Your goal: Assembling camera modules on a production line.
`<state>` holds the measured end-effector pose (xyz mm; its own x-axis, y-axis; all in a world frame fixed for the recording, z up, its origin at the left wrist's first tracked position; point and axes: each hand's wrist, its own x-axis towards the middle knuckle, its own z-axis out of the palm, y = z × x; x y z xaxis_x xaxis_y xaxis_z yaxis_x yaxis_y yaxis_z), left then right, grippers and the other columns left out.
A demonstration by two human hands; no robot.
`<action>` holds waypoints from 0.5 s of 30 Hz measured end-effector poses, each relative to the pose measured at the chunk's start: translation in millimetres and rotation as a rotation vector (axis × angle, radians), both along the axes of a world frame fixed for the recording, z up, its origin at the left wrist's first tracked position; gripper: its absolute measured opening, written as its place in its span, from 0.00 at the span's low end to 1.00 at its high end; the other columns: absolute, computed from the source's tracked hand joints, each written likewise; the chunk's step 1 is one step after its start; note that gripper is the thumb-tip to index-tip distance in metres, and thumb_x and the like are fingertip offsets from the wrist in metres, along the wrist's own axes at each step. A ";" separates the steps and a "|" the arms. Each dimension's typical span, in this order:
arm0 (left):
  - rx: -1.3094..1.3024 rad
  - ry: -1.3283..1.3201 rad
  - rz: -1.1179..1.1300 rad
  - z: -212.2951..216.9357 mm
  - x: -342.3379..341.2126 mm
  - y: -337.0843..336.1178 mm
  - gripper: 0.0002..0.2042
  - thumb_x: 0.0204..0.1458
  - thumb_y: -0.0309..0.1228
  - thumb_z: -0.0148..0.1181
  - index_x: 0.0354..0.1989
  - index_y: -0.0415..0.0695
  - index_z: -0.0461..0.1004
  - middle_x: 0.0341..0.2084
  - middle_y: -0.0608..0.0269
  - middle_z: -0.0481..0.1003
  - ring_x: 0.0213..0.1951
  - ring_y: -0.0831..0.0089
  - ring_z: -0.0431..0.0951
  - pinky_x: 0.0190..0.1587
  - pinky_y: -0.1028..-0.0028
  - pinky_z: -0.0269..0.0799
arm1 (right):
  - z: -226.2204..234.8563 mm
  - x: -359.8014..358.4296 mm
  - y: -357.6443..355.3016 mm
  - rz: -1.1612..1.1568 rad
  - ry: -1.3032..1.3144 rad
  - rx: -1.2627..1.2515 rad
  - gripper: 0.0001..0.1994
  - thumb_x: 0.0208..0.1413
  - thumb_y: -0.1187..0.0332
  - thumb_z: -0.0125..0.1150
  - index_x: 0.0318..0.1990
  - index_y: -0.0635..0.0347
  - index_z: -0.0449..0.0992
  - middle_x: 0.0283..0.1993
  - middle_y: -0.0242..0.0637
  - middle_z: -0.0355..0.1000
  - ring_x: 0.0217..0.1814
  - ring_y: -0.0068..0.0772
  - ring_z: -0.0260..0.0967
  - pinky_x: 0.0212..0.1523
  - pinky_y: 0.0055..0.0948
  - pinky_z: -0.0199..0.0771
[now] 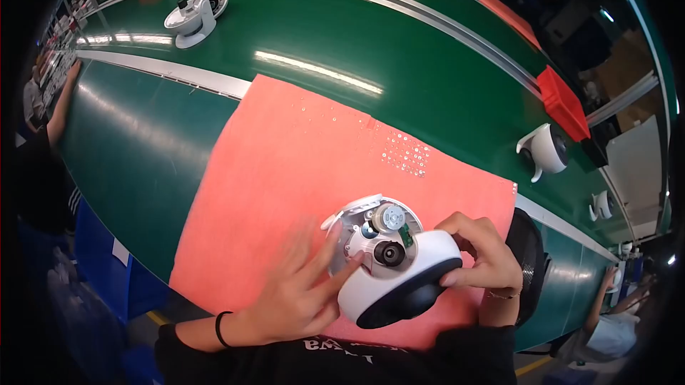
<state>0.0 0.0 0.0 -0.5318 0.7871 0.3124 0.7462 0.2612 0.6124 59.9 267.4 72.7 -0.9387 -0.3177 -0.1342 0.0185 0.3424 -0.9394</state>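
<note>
An opened white round device (pixel 389 253) with a black front ring is tilted over the pink mat (pixel 246 192). Inside it show a silver motor-like cylinder (pixel 389 218), a black round part (pixel 389 252) and a bit of green circuit board. My right hand (pixel 485 253) grips the device's white and black shell from the right, thumb and fingers on its rim. On the left, my left hand (pixel 303 289) has its fingers apart, partly blurred. Its index fingertip reaches to the opening beside the black part; whether it presses on anything there is unclear.
Small shiny screws (pixel 405 154) lie in rows on the mat. Beyond it, the green belt (pixel 321 35) carries an opened white unit (pixel 196 17) and closed white units (pixel 546 151) at right. A red bin (pixel 564 103) stands by the far rail. Other people work at both sides.
</note>
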 end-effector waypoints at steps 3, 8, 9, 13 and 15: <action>0.048 -0.027 -0.044 4.4 -6.9 0.6 0.18 0.37 0.25 0.56 0.42 0.37 0.73 0.60 0.33 0.48 0.56 0.28 0.54 0.56 0.47 0.56 | -6.3 1.2 -10.2 -0.295 -0.138 -0.194 0.15 0.48 0.68 0.63 0.39 0.64 0.66 0.31 0.34 0.73 0.35 0.18 0.70 0.33 0.16 0.68; 0.149 -0.280 0.017 1.0 -30.0 -6.0 0.14 0.41 0.29 0.59 0.38 0.36 0.73 0.49 0.32 0.62 0.50 0.41 0.67 0.51 0.58 0.65 | -18.7 -6.0 -25.9 -0.353 -0.206 -0.089 0.14 0.50 0.66 0.63 0.39 0.64 0.66 0.32 0.36 0.74 0.35 0.21 0.71 0.36 0.19 0.71; 0.235 -0.459 0.038 3.6 -31.1 -2.6 0.14 0.42 0.31 0.61 0.36 0.36 0.73 0.43 0.33 0.69 0.46 0.47 0.73 0.48 0.63 0.70 | -19.3 -6.3 -26.2 -0.370 -0.207 -0.091 0.14 0.50 0.66 0.63 0.38 0.64 0.66 0.32 0.37 0.74 0.36 0.22 0.72 0.37 0.21 0.72; 0.181 -0.244 0.020 21.6 -30.3 12.1 0.22 0.36 0.38 0.70 0.36 0.35 0.73 0.25 0.52 0.77 0.26 0.64 0.79 0.29 0.74 0.75 | -19.2 -2.8 -25.8 -0.382 -0.231 -0.073 0.14 0.50 0.65 0.63 0.38 0.63 0.66 0.34 0.38 0.74 0.38 0.25 0.73 0.39 0.24 0.73; 0.185 -0.261 0.020 21.8 -31.9 14.1 0.21 0.37 0.38 0.70 0.36 0.35 0.74 0.23 0.53 0.76 0.24 0.65 0.79 0.27 0.73 0.74 | -18.2 -3.7 -28.4 -0.428 -0.155 -0.056 0.13 0.50 0.64 0.62 0.34 0.64 0.68 0.28 0.36 0.74 0.31 0.22 0.73 0.32 0.22 0.73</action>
<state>-31.9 14.1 21.8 -0.6279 0.7179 0.3007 0.5536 0.1405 0.8208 56.2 239.0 54.5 -0.9572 0.0837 -0.2769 0.2888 0.2225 -0.9312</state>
